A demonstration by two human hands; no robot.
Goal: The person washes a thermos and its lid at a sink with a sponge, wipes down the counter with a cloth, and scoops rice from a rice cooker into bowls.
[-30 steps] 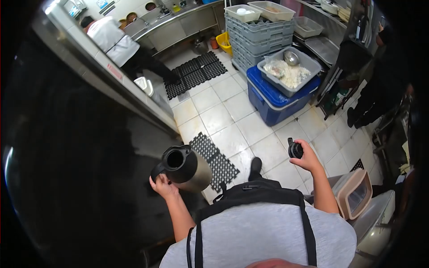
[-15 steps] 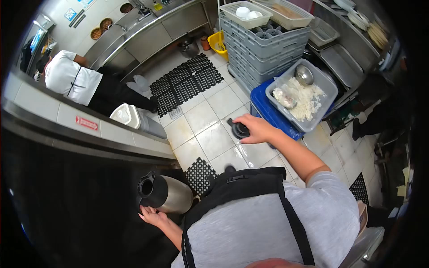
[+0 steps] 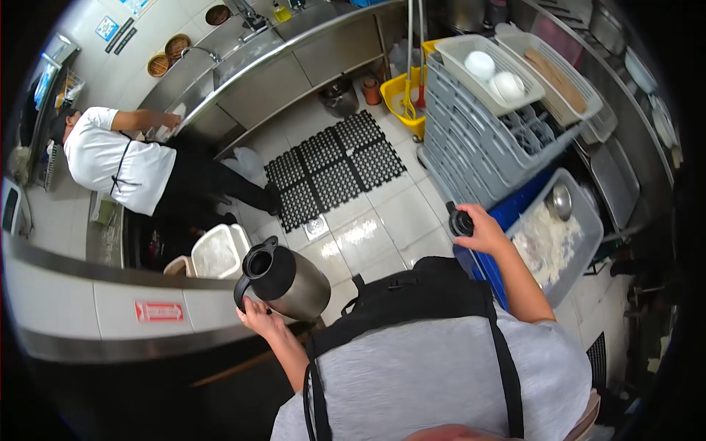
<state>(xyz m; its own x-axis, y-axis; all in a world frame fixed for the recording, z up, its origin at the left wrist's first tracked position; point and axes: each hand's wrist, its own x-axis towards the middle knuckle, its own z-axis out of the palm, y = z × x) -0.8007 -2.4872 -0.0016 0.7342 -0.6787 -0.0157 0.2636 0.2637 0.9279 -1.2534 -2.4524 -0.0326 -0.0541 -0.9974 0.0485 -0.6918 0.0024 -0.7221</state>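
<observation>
My left hand [image 3: 259, 318] is closed around the black handle of a steel thermal carafe [image 3: 305, 283]. The carafe is tilted, and its round black mouth is uncovered. Out to the right, my right hand [image 3: 484, 229] grips the carafe's black lid [image 3: 461, 222], held apart from the carafe. Below and beyond that hand is a grey tub [image 3: 588, 246] containing white flour-like powder [image 3: 548, 246] and a metal bowl or scoop [image 3: 560, 201]. The tub sits by a blue bin [image 3: 482, 268].
A co-worker [image 3: 125, 162] in a white shirt stands at the steel sink counter [image 3: 272, 70]. Stacked grey racks [image 3: 478, 140] carry white baskets. A yellow mop bucket [image 3: 401, 95], black floor mat [image 3: 334, 169] and white bin [image 3: 218, 253] stand around the tiled floor. A low tiled wall [image 3: 220, 312] runs at left.
I have moved forward into the kitchen, so the racks and sink appear closer. The carafe has risen in view, past the wall's end. The co-worker's arm now reaches toward the sink.
</observation>
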